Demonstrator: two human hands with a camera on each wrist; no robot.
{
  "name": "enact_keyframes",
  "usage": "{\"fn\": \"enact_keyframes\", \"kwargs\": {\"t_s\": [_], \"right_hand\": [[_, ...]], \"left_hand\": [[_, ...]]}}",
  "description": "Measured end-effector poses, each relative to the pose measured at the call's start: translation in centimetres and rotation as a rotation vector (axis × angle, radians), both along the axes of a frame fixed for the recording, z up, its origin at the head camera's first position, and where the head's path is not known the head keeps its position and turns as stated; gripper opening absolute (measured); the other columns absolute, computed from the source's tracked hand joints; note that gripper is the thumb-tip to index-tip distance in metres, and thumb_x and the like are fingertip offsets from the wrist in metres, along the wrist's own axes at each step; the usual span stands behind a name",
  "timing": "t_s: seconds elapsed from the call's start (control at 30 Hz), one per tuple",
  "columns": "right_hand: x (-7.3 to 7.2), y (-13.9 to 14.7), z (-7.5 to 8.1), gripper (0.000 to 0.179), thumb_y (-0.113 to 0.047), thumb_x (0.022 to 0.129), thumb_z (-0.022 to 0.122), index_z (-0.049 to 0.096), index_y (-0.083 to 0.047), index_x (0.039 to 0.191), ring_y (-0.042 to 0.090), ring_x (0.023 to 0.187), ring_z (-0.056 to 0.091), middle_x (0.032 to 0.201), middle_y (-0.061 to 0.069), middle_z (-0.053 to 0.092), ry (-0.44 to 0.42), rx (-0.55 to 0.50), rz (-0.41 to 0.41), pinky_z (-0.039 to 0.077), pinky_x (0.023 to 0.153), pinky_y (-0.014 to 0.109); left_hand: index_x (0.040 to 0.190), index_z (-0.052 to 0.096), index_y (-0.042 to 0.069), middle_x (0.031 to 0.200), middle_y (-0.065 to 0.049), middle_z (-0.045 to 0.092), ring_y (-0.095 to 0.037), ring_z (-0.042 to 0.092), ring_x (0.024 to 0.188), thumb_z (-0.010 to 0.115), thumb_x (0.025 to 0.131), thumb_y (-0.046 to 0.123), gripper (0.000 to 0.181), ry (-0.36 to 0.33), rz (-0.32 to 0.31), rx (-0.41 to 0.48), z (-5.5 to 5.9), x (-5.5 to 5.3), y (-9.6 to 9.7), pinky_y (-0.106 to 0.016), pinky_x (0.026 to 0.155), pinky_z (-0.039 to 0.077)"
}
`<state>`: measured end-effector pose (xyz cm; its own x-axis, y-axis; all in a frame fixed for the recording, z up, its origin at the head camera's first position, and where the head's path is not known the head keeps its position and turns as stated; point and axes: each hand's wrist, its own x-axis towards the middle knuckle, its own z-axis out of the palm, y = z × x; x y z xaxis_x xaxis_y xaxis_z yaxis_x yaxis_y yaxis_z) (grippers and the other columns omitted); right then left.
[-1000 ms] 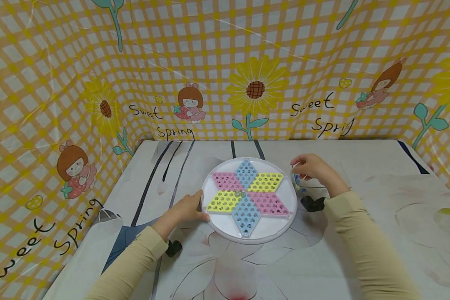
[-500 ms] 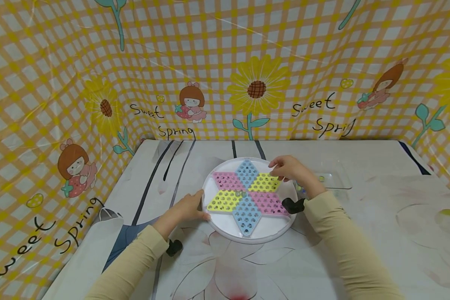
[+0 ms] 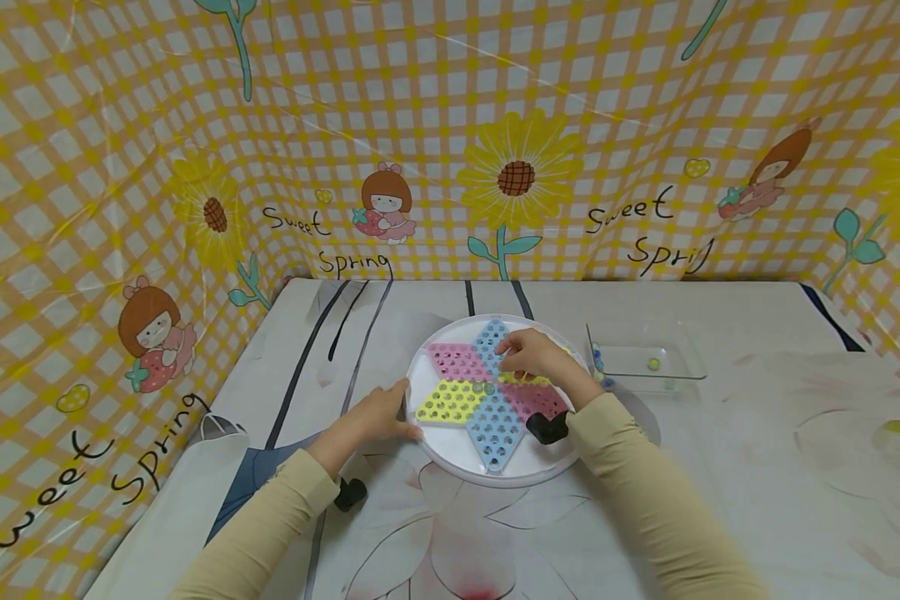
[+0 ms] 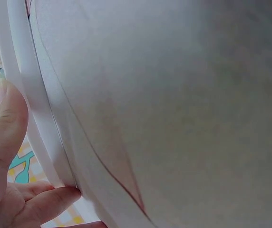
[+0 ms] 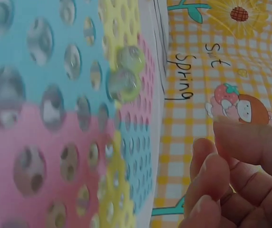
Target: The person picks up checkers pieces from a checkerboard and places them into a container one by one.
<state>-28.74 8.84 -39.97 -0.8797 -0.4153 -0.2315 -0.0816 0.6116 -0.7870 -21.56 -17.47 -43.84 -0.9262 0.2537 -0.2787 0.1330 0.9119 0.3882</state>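
A round white Chinese checkers board (image 3: 438, 450) with a pink, yellow and blue star of holes lies on the table. My left hand (image 3: 375, 414) holds its left rim, thumb and fingers at the edge in the left wrist view. My right hand (image 3: 536, 357) is over the yellow point on the right, near the star's middle. In the right wrist view its fingers (image 5: 212, 175) are curled close to the thumb; I cannot tell whether a marble is between them. Two clear greenish marbles (image 5: 125, 86) sit side by side at the star's centre.
A clear plastic box (image 3: 690, 371) stands right of the board, with a greenish marble (image 3: 654, 364) and several blue ones (image 3: 598, 358) at its left end. Checked cloth (image 3: 435, 208) hangs behind and at the sides. A grey-white object (image 3: 221, 429) lies at the left.
My right hand has moved left from the clear box to above the board's middle, uncovering the box. The left hand has stayed at the rim.
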Motion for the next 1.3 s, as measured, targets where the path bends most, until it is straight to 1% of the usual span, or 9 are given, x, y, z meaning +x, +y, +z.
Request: {"fn": "enact_keyframes", "kwargs": {"t_s": [0.17,0.27,0.47,0.57,0.73,0.93,1.3], "right_hand": [[0.1,-1.1,-1.0,0.029,-0.004,0.082,0.057,0.058,0.005,0.109,0.016,0.059,0.050,0.077,0.007,0.055,0.000,0.023,-0.001,0.044,0.052,0.026],[0.3,-1.6,-1.6,0.028,-0.003,0.081,0.058,0.060,0.005,0.108,0.014,0.059,0.048,0.073,0.006,0.054,0.005,0.057,0.010,0.041,0.051,0.023],[0.7,-2.6,-2.2,0.027,-0.001,0.079,0.061,0.062,0.004,0.105,0.012,0.061,0.047,0.075,0.006,0.055,0.004,0.092,-0.006,0.041,0.053,0.020],[0.8,-2.9,-2.3,0.025,0.000,0.078,0.062,0.063,0.004,0.102,0.012,0.061,0.048,0.076,0.007,0.056,0.006,0.112,0.001,0.041,0.054,0.019],[0.9,-3.1,-2.5,0.019,-0.001,0.078,0.063,0.065,0.002,0.097,0.012,0.062,0.048,0.075,0.005,0.057,-0.018,0.159,-0.006,0.042,0.054,0.018],[0.8,-2.9,-2.5,0.017,0.001,0.076,0.064,0.067,0.003,0.093,0.010,0.059,0.047,0.070,0.003,0.055,-0.008,0.170,0.008,0.040,0.052,0.017],[0.8,-2.8,-2.6,0.019,0.003,0.075,0.065,0.067,0.003,0.093,0.011,0.060,0.048,0.072,0.004,0.057,-0.003,0.165,0.014,0.041,0.053,0.017]], "left_hand": [[0.142,0.026,0.000,0.131,-0.027,0.046,-0.044,0.038,0.124,0.073,0.074,0.040,0.092,-0.002,0.003,-0.002,0.0,0.0,0.0,-0.053,0.101,0.035],[0.142,0.026,0.000,0.130,-0.027,0.047,-0.044,0.038,0.124,0.073,0.074,0.040,0.092,-0.001,0.003,0.001,0.0,0.0,0.0,-0.053,0.100,0.035],[0.141,0.026,-0.001,0.130,-0.027,0.047,-0.044,0.038,0.124,0.073,0.074,0.039,0.092,0.006,-0.002,0.004,-0.1,0.0,0.0,-0.053,0.100,0.035],[0.142,0.026,-0.001,0.131,-0.027,0.047,-0.045,0.037,0.124,0.073,0.074,0.040,0.092,0.005,-0.007,0.004,-0.1,-0.1,0.0,-0.053,0.101,0.034],[0.141,0.026,-0.001,0.131,-0.027,0.046,-0.045,0.037,0.124,0.073,0.074,0.039,0.092,0.004,-0.011,0.005,-0.2,-0.1,0.0,-0.054,0.100,0.035],[0.142,0.026,0.000,0.132,-0.026,0.046,-0.044,0.037,0.125,0.074,0.074,0.039,0.091,0.000,0.007,0.009,-0.2,-0.1,0.0,-0.053,0.100,0.034],[0.142,0.027,0.002,0.131,-0.026,0.047,-0.043,0.039,0.124,0.074,0.073,0.039,0.091,0.000,0.019,0.005,-0.2,-0.1,0.1,-0.053,0.099,0.036]]}}
